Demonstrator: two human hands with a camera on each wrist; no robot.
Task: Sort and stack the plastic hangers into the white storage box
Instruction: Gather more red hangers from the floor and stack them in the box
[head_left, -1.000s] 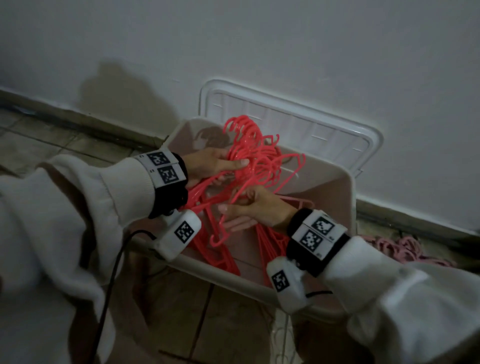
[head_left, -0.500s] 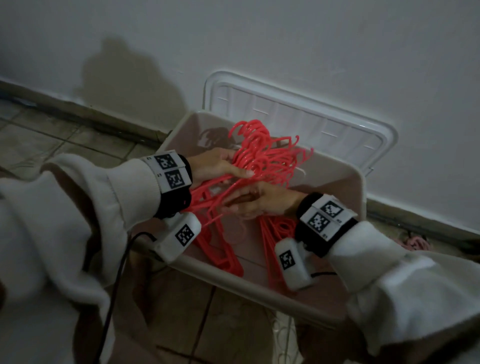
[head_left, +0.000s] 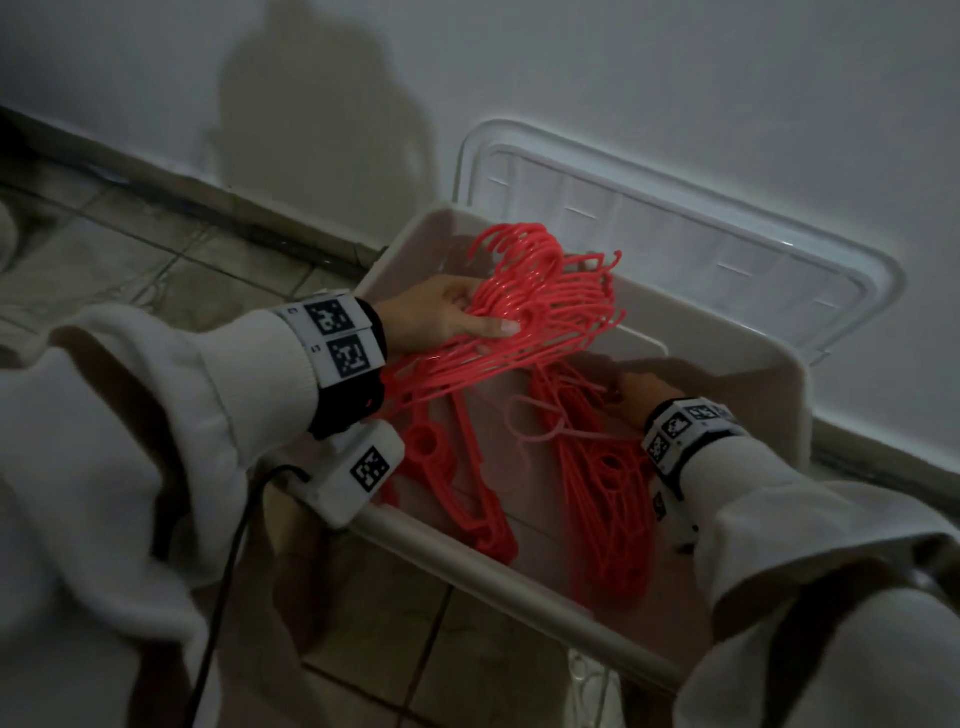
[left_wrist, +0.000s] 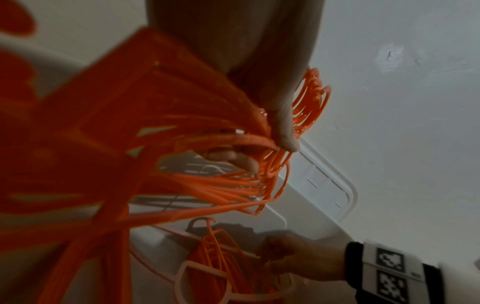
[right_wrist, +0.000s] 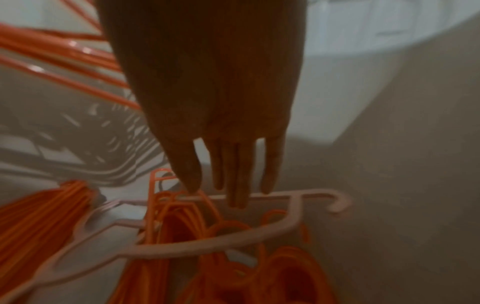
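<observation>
Left grip (head_left: 447, 317) pinches my red hanger bundle (head_left: 545, 306), hiding its fingers; right grip (right_wrist: 221, 127), fingers straight, touches a pale hanger (right_wrist: 197, 244) in the white box (head_left: 519, 577).

Left hand (left_wrist: 262, 86) gripping a fanned bundle of orange hangers (left_wrist: 145, 156) near the hooks, thumb pressed on top, fingers curled beneath. Below, right hand (left_wrist: 301, 257) reaching among more orange hangers (left_wrist: 221, 263) in the white storage box (left_wrist: 161, 246), a pale pink hanger (left_wrist: 182, 281) lying across them. Behind, box lid (left_wrist: 335, 185) propped against the wall (left_wrist: 402, 123).
</observation>
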